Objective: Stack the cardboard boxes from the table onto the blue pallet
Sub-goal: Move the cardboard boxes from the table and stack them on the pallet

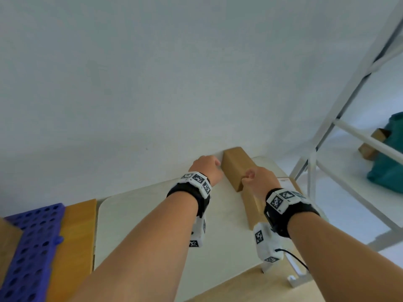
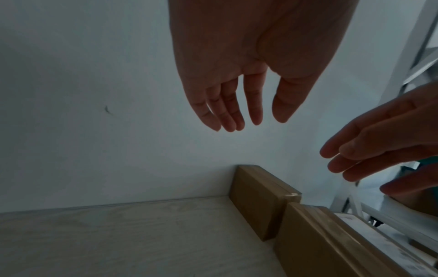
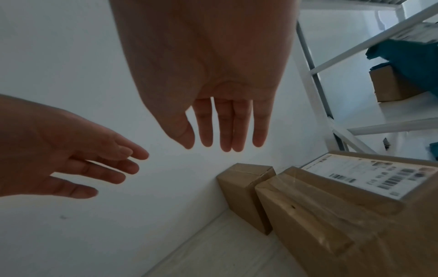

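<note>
A small cardboard box (image 1: pixel 236 164) stands against the wall at the far right of the white table (image 1: pixel 152 214). A larger taped box (image 1: pixel 253 208) with a shipping label (image 3: pixel 369 176) lies just in front of it. My left hand (image 1: pixel 207 168) hovers to the left of the small box, fingers straight, holding nothing. My right hand (image 1: pixel 259 177) hovers above the boxes, also with straight fingers and nothing in it. Both hands are in the air above the boxes in the wrist views: left hand (image 2: pixel 237 105), right hand (image 3: pixel 225 123). The blue pallet (image 1: pixel 32 247) lies at the lower left.
A brown cardboard box (image 1: pixel 74 247) lies on the pallet's right part and another box corner (image 1: pixel 8 243) at its left edge. A white metal shelf frame (image 1: pixel 340 118) stands to the right, holding a teal bag (image 1: pixel 390 158) and a box (image 3: pixel 391 84). A white wall backs the table.
</note>
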